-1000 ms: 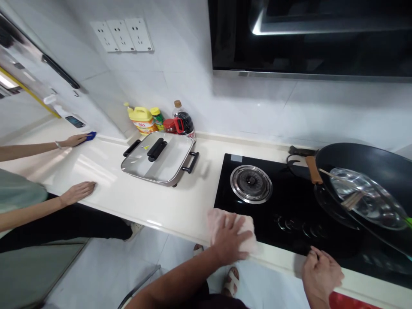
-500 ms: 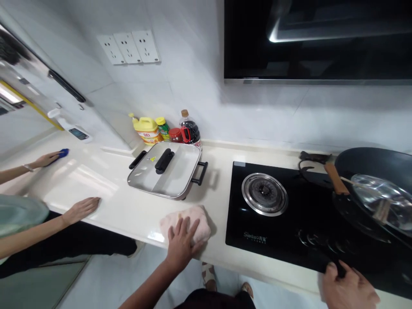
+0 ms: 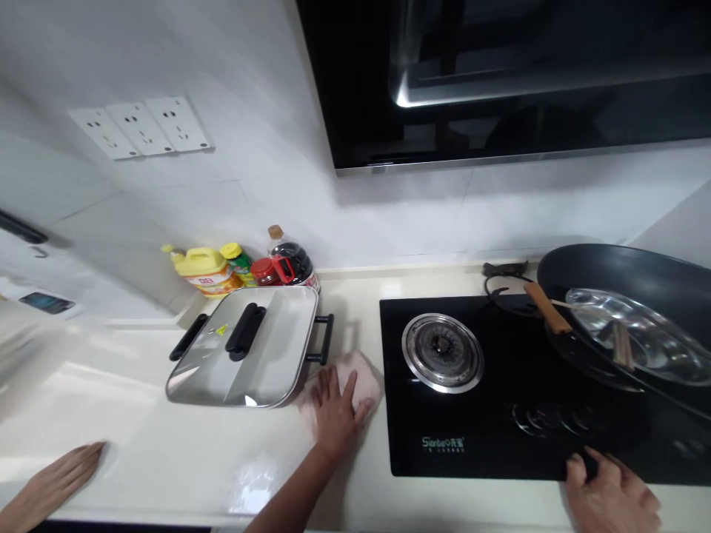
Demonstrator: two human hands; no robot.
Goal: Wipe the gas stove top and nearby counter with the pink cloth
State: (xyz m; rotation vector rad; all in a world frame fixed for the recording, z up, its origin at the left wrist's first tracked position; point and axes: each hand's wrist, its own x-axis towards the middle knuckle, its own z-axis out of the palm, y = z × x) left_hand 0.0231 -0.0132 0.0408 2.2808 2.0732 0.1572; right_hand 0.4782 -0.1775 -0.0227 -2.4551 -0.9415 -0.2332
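My left hand (image 3: 335, 414) lies on a folded pink cloth (image 3: 361, 381), fingers spread and pressing it against the white countertop (image 3: 183, 451). The cloth sits between an electric pan with a glass lid (image 3: 205, 374) and the black cooktop (image 3: 489, 437). Close above my fingers is the pan's right handle (image 3: 321, 339). At the cooktop's front edge rests my right hand (image 3: 611, 492), thumb and forefinger apart, with nothing seen in it. Its other fingers are partly bent.
Sauce bottles (image 3: 292, 259) and a yellow jug (image 3: 205, 272) stand by the wall. A wok (image 3: 627, 266) holds a metal bowl (image 3: 661, 333) on the right; a wooden-handled knife (image 3: 547, 307) lies near. Another person's hand (image 3: 61, 474) rests at left. A range hood (image 3: 500, 133) hangs above.
My left hand has pushed the pink cloth away from the counter's front edge, up beside the pan. My right hand stays at the cooktop edge. The view has turned right.
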